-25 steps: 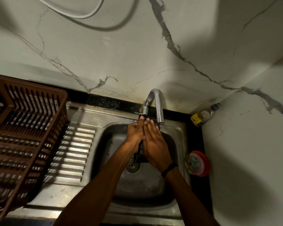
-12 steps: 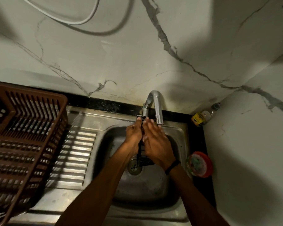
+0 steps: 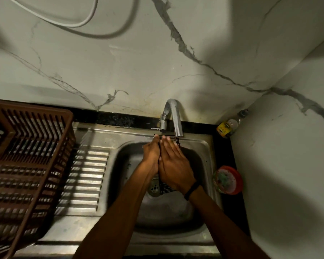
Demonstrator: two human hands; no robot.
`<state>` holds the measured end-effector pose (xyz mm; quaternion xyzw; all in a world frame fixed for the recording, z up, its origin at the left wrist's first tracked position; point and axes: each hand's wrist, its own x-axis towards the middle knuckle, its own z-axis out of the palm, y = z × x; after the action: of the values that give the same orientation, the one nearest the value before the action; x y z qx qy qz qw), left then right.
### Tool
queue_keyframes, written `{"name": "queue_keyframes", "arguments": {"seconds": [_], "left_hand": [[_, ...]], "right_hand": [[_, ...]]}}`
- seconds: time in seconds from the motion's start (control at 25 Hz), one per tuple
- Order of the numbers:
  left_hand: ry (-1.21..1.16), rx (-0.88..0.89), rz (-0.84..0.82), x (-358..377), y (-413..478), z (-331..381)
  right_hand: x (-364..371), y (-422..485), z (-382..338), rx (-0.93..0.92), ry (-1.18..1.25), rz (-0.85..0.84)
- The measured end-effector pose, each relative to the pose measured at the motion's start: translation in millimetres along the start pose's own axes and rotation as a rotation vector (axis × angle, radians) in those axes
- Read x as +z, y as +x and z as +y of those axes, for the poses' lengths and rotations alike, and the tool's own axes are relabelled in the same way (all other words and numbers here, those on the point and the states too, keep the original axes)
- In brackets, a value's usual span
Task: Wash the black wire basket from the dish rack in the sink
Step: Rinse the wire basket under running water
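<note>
The black wire basket [image 3: 167,188] stands on edge over the steel sink [image 3: 128,165], right under the tap [image 3: 173,116]. Most of it is hidden between my hands; only its lower mesh and a bit of its top edge show. My left hand [image 3: 151,156] lies flat against its left side with straight fingers pointing at the tap. My right hand [image 3: 175,166] presses flat against its right side, a black band on the wrist. Whether water is running I cannot make out.
A brown plastic dish rack [image 3: 26,156] sits on the left, beside the ribbed drainboard [image 3: 86,180]. The drain [image 3: 154,187] lies below my hands. A red tub with a scrubber [image 3: 227,180] and a small bottle [image 3: 226,126] stand at the sink's right, against the marble wall.
Both hands slid a little along the basket's sides, fingertips drawing back from the tap; they stay pressed on it, and the view shifted slightly.
</note>
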<state>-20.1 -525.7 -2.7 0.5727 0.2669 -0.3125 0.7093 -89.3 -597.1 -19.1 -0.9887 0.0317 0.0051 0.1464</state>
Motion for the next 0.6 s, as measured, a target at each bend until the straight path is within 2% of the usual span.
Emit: {"name": "queue_keyframes", "arguments": {"seconds": [0.08,0.2,0.28,0.36,0.44,0.48,0.6], "left_hand": [[-0.007,-0.030,-0.007,-0.8,0.6,0.5],[0.048,0.006,-0.023,6.4,-3.8,-2.5],[0.020,-0.002,0.001,2.3,-0.5,2.6],[0.002,-0.014,0.019,-9.4,7.3,6.4],[0.037,0.012,0.005,-19.9,5.9,6.5],[0.048,0.020,-0.016,-23.4,3.3,5.6],[0.014,0.010,-0.089,-33.3,-3.8,3.9]], "right_hand": [[-3.6,-6.6,9.3,-0.002,0.044,-0.022],[-16.9,12.9,13.1,0.187,0.139,-0.058],[-11.4,6.0,-0.1,0.066,0.074,-0.032],[-1.4,-17.0,-3.6,-0.032,0.244,0.087],[7.4,-31.9,5.4,0.107,0.545,0.285],[9.1,-31.5,8.6,0.239,0.686,0.359],[20.9,-16.8,13.5,0.511,0.837,0.479]]}}
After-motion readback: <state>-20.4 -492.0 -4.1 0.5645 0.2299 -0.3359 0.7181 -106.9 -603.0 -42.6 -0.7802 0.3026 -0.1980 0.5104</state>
